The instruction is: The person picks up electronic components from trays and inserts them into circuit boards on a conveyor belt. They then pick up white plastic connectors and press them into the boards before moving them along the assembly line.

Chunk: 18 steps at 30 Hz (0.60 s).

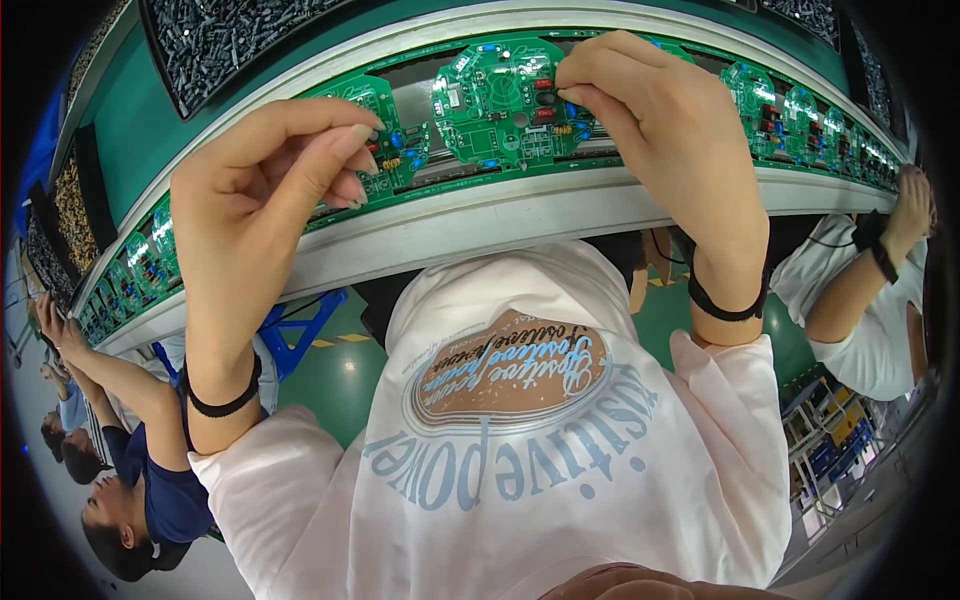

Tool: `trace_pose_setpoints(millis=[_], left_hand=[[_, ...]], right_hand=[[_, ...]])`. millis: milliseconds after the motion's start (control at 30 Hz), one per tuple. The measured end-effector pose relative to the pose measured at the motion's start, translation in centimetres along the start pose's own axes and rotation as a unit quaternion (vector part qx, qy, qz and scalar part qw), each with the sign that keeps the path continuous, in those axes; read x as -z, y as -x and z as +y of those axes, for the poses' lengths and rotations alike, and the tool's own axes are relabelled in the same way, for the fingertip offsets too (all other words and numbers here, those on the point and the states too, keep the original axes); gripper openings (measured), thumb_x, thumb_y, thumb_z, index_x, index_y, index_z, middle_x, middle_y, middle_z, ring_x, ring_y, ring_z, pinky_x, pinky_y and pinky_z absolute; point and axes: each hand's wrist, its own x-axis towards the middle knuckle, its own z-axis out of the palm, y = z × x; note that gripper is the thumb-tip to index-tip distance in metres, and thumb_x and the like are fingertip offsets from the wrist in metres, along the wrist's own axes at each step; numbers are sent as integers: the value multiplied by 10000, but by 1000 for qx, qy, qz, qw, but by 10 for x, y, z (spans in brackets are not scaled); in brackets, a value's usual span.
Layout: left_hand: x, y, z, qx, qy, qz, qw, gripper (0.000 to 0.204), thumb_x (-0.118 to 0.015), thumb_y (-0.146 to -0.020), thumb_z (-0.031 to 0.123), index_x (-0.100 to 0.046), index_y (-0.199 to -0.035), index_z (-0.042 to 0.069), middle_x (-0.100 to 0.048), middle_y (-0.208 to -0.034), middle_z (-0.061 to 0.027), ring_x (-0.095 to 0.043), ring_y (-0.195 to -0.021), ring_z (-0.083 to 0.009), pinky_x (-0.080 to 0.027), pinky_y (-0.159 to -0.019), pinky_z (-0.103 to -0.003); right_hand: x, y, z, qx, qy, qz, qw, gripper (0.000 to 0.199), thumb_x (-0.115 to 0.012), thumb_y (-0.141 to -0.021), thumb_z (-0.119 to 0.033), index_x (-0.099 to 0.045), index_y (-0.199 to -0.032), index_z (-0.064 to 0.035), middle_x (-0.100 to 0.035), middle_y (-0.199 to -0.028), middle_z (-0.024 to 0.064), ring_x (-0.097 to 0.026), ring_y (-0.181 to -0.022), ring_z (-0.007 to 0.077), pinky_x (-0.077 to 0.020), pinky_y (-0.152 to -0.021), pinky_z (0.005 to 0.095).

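Note:
Green circuit boards run side by side along a conveyor track. Over the middle board, which carries red, black and blue components, my right hand reaches in from the right. Its thumb and forefinger pinch together at the board's right side; whatever lies between the tips is too small to make out. My left hand hovers at the board to the left, thumb and forefinger closed together beside its red and blue parts. The other left fingers curl loosely, and anything in that pinch is hidden.
A pale metal rail edges the track on my side. Beyond it stands a black bin of small dark parts; a bin of yellowish parts is at far left. Co-workers' hands and a co-worker's hand are at either side.

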Motion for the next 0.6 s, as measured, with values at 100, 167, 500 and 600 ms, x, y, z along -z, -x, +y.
trace_pose_setpoints(millis=[100, 167, 500, 600], left_hand=[[3, 0, -3, 28, 40, -8, 999, 191, -641, -1027, 77, -706, -1153, -50, -731, -925, -93, -681, -759, -112, -567, -705, -233], [2, -2, -6, 49, 98, -27, 994, 214, -629, -1037, 102, -702, -1166, -53, -735, -932, -96, -690, -769, -117, -578, -709, -241], [2, -4, -13, 52, 143, -59, 987, 259, -609, -1043, 104, -685, -1227, -61, -748, -975, -115, -715, -814, -131, -599, -742, -261], [3, -4, -13, 43, 145, -52, 987, 227, -619, -1028, 58, -700, -1202, -64, -749, -987, -116, -721, -834, -138, -602, -764, -264]], right_hand=[[-2, 1, -1, -2, 22, 0, 1000, 125, -694, -903, -63, -695, -1027, -42, -704, -1010, 73, -688, -820, 312, -545, -701, 367], [0, 3, -2, 8, 57, -7, 998, 127, -695, -900, -64, -696, -1027, -48, -706, -1009, 65, -691, -813, 306, -545, -686, 365], [-2, 9, -5, 28, 148, -21, 988, 122, -705, -895, -77, -703, -1016, -71, -720, -1015, 24, -704, -762, 265, -542, -603, 343], [-4, 9, -3, 34, 137, -12, 990, 130, -712, -894, -74, -710, -1024, -63, -725, -1027, 33, -710, -792, 273, -551, -634, 339]])
